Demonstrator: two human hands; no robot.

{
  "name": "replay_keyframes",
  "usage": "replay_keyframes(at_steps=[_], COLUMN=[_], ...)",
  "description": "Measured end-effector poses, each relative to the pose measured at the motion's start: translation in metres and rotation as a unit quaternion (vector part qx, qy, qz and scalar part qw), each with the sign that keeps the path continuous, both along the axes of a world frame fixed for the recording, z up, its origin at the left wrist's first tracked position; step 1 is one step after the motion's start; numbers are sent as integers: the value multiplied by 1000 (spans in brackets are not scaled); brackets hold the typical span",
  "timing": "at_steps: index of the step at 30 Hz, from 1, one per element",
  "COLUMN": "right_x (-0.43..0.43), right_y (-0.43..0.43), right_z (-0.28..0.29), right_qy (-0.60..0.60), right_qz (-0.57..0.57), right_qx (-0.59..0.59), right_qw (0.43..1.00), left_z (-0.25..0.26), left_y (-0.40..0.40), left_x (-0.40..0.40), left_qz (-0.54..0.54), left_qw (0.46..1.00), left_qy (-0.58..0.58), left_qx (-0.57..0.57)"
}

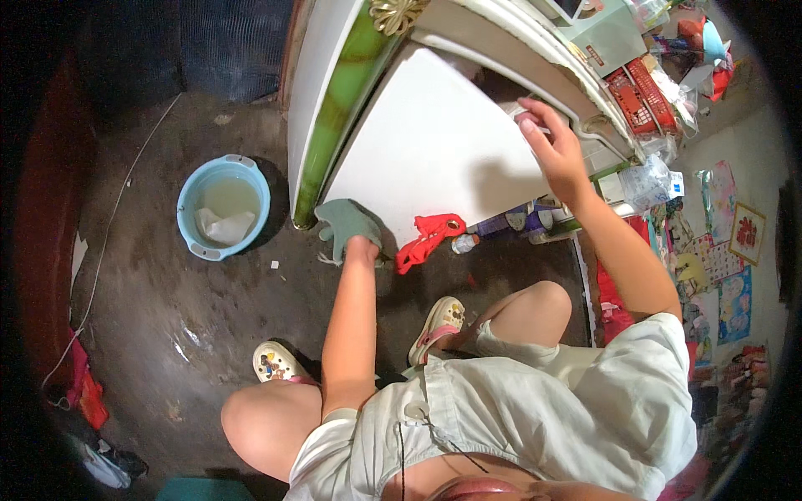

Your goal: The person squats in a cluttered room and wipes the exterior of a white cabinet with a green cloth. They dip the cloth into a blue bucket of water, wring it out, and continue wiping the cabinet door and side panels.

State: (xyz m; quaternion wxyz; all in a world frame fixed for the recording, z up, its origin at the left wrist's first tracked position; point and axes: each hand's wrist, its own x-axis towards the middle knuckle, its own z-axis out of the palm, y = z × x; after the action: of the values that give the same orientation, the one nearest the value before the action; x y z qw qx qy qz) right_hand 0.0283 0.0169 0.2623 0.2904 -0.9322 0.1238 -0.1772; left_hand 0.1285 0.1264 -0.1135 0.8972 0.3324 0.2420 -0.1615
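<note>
A grey-green cloth mitt or rag (348,224) covers my left hand, hiding its fingers, so I cannot tell their grip. It is low down by the foot of a green marbled post (338,106) and the near corner of a white panel (426,125). At the panel's right edge, my right hand (554,147) has its fingers apart and slightly bent. No object shows plainly in it. Whether it touches the edge is unclear. A red cloth (429,241) hangs or lies against the panel's lower edge, beside a small bottle (465,243).
On the dark floor (188,300), left, stands a light blue basin (266,206) with cloudy water and a white cloth (225,225). A thin white cable (128,175) runs farther left. Purple-and-white items (520,219) lie under the panel. A red basket (639,94) and clutter fill the cabinet top.
</note>
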Motion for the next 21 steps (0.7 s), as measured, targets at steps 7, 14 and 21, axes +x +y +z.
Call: replay_keyframes(at_steps=[7,14,21], right_x=[7,39,1], right_y=[-9,-51,-23], right_z=[-6,-16,-69], right_qy=[-208,-294,-288], right_qz=[158,103,96], right_qx=[-365,-539,-334], right_qw=[894,783,892], left_z=[-10,73,150], left_y=[50,87,115], left_x=[-6,-33,-57], left_qz=[-58,-146,-147], left_qw=[945,942,965], left_qy=[-7,-58,-57], left_qx=[-322,-295,-207])
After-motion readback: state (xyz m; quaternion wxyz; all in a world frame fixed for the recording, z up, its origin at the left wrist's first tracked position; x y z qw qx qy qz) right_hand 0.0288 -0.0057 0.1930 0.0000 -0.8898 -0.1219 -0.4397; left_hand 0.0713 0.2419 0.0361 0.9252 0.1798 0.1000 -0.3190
